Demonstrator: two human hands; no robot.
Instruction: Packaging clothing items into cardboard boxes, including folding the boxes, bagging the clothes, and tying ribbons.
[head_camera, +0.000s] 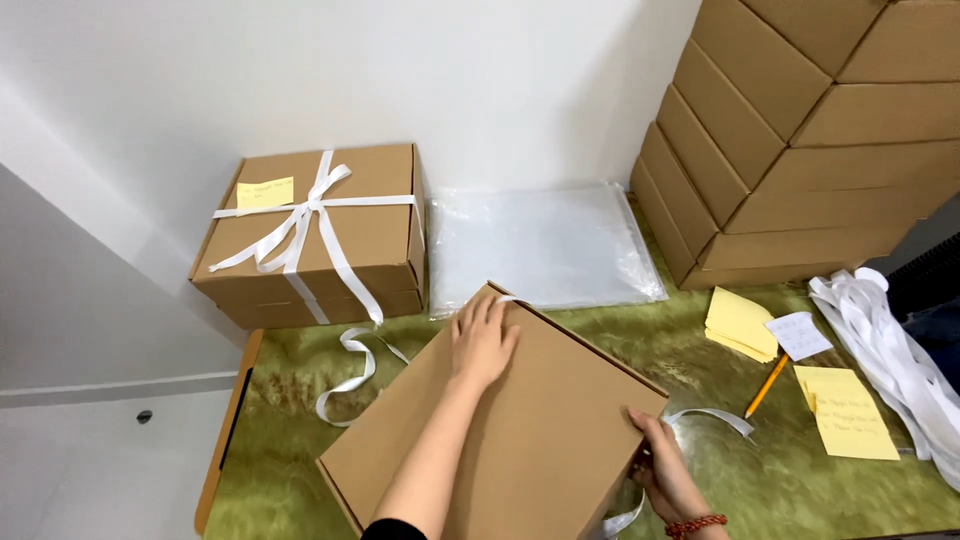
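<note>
Holding a plain cardboard box (500, 430) flat on the tabletop (300, 440), both hands are on it right now. The left hand (482, 340) lies open, fingers spread, pressing on the lid near the far corner. The right hand (665, 470) is curled around the near right edge, thumb on top, fingers tucked under where I can't see them. A white ribbon (715, 417) pokes out from under the box on the right, and another loop (355, 375) trails out on the left, so the box sits on top of it.

My take on doing this bit well: keep the flat palm steady so the box doesn't skate on that slick surface, and watch that the ribbon stays centred underneath and doesn't twist.

The surface is a green marbled mat with a wooden edge, pushed into a white-walled corner. Behind sit a finished box tied with a white bow (315, 235), a stack of clear plastic bags (540, 245) and a pile of flat boxes (800, 140). Yellow sticky notes (740, 322), a pencil (766, 386) and a heap of loose ribbon (890, 340) lie to the right.
</note>
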